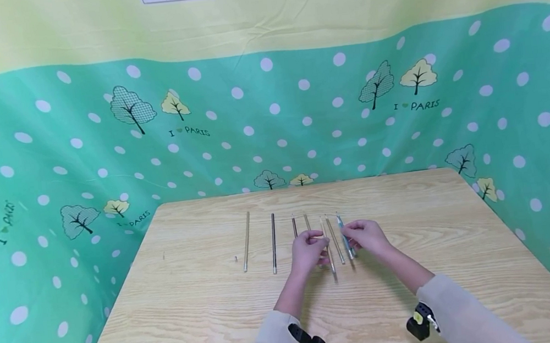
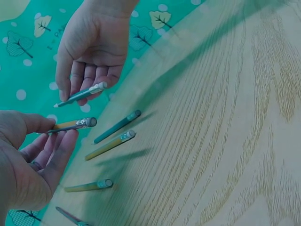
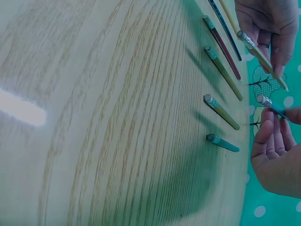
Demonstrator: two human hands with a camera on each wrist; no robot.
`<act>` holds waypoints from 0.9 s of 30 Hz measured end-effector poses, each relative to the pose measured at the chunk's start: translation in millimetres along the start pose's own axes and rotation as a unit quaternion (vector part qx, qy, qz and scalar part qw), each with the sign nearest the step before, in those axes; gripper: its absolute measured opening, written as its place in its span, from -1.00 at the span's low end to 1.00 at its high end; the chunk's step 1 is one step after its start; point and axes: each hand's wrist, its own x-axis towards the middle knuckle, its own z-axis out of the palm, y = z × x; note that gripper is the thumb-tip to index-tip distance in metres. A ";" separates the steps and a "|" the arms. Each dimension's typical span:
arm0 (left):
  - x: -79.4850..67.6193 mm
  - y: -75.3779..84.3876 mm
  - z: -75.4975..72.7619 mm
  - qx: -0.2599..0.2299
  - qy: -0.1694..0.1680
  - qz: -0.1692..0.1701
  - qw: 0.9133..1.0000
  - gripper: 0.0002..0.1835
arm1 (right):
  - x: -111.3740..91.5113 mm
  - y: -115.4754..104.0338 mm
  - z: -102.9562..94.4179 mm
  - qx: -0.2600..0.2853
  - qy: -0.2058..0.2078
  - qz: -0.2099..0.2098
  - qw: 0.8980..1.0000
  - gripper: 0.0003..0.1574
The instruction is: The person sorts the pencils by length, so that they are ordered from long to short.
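In the head view my left hand (image 1: pixel 309 250) pinches a yellow pencil (image 1: pixel 332 265) between thumb and fingers, its eraser end toward me. Just to the right, my right hand (image 1: pixel 367 235) pinches a teal pencil (image 1: pixel 346 243). Both held pencils are raised off the table, as the left wrist view shows with the yellow pencil (image 2: pixel 66 125) and the teal pencil (image 2: pixel 80 96). Below them lie another teal pencil (image 2: pixel 117 127) and a yellow one (image 2: pixel 110 146). My left hand partly hides a dark red pencil (image 1: pixel 294 226) and a tan pencil (image 1: pixel 307 222).
Farther left on the wooden table (image 1: pixel 179 313) lie a black pencil (image 1: pixel 274 243) and a tan pencil (image 1: pixel 246 241), spaced apart. A tiny object (image 1: pixel 236 258) sits beside the tan one. A green patterned cloth (image 1: pixel 270 122) hangs behind and along the sides.
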 end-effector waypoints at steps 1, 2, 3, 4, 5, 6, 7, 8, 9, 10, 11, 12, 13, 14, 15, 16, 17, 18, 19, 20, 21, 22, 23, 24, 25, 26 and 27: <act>-0.3 0.3 0.5 0.000 0.000 -0.001 1.000 -0.66 | 0.0 0.2 -0.2 0.000 0.000 -0.001 1.000 -0.55; -0.3 0.6 1.1 0.000 0.000 -0.002 1.000 -0.66 | 0.0 0.3 -0.5 0.000 0.000 -0.001 1.000 -0.55; -0.5 0.9 1.5 0.001 -0.001 -0.001 1.000 -0.66 | -0.2 0.4 -0.7 -0.001 0.000 -0.001 1.000 -0.55; -0.6 1.1 2.0 0.002 0.000 -0.002 1.000 -0.66 | -0.3 0.4 -0.8 -0.001 0.000 -0.002 1.000 -0.56; -0.6 1.5 2.4 0.002 0.001 -0.004 1.000 -0.66 | -0.5 0.3 -1.0 -0.002 0.000 -0.002 1.000 -0.56; -0.8 1.9 2.8 0.002 0.002 -0.006 1.000 -0.66 | -0.6 0.4 -1.3 -0.003 0.001 -0.002 1.000 -0.56; -0.8 2.2 3.1 0.002 0.002 -0.006 1.000 -0.66 | -0.6 0.4 -1.6 -0.004 0.001 -0.003 1.000 -0.57; -0.7 2.2 3.4 0.005 0.001 -0.004 1.000 -0.66 | -0.8 0.4 -2.0 -0.004 0.003 -0.002 1.000 -0.57; -0.6 2.2 3.7 0.006 0.001 -0.004 1.000 -0.65 | -0.8 0.5 -2.3 -0.005 0.003 -0.002 1.000 -0.57; -0.3 2.1 4.0 0.006 0.001 -0.005 1.000 -0.64 | -0.8 0.7 -2.9 -0.006 0.002 -0.003 1.000 -0.57; 0.0 1.9 4.4 0.007 0.000 -0.006 1.000 -0.64 | -0.9 0.8 -3.4 -0.007 0.002 -0.003 1.000 -0.58; 0.5 1.5 4.7 0.006 0.000 -0.005 1.000 -0.63 | -0.9 1.0 -3.9 -0.006 0.003 -0.003 1.000 -0.58; 0.9 1.2 5.1 0.007 0.001 -0.005 1.000 -0.62 | -1.0 1.3 -4.6 -0.006 0.003 -0.002 1.000 -0.59; 1.2 0.9 5.6 0.007 0.001 -0.006 1.000 -0.62 | -1.0 1.8 -5.4 -0.007 0.003 -0.002 1.000 -0.59; 1.4 0.8 6.2 0.007 0.002 -0.006 1.000 -0.63 | -0.9 2.3 -6.5 -0.009 0.002 -0.002 1.000 -0.59; 1.8 0.6 7.0 0.007 0.002 -0.006 1.000 -0.63 | -0.9 2.7 -7.4 -0.008 0.003 0.001 1.000 -0.60; 2.2 0.5 7.8 0.006 0.003 -0.006 1.000 -0.65 | -0.9 3.2 -8.4 -0.007 0.004 0.003 1.000 -0.60; 2.5 0.6 8.8 0.005 0.004 -0.007 1.000 -0.66 | -0.7 3.9 -9.5 -0.009 0.004 0.005 1.000 -0.59; 3.0 0.8 10.1 0.005 0.005 -0.007 1.000 -0.67 | -0.6 4.6 -10.8 -0.012 0.003 0.007 1.000 -0.58; 3.4 0.8 11.3 0.005 0.006 -0.007 1.000 -0.68 | -0.4 5.2 -12.0 -0.013 0.004 0.008 1.000 -0.57; 3.9 1.0 12.7 0.005 0.006 -0.007 1.000 -0.69 | -0.4 5.6 -13.1 -0.014 0.005 0.010 1.000 -0.56; 4.5 1.4 14.2 0.003 0.006 -0.007 1.000 -0.68 | -0.5 6.1 -14.1 -0.014 0.008 0.012 1.000 -0.56; 5.3 1.6 15.9 0.002 0.007 -0.009 1.000 -0.68 | -0.5 6.5 -15.5 -0.016 0.008 0.011 1.000 -0.55; 6.0 1.9 17.6 0.003 0.006 -0.008 1.000 -0.67 | -0.5 7.0 -17.0 -0.017 0.009 0.010 1.000 -0.54; 6.9 2.4 19.5 0.002 0.006 -0.009 1.000 -0.67 | -0.6 7.4 -18.4 -0.018 0.010 0.009 1.000 -0.54; 7.7 3.0 21.3 0.001 0.004 -0.008 1.000 -0.66 | -0.6 7.8 -19.8 -0.017 0.013 0.009 1.000 -0.55; 8.7 3.5 23.3 0.000 0.002 -0.009 1.000 -0.65 | -0.8 8.2 -21.2 -0.018 0.015 0.007 1.000 -0.55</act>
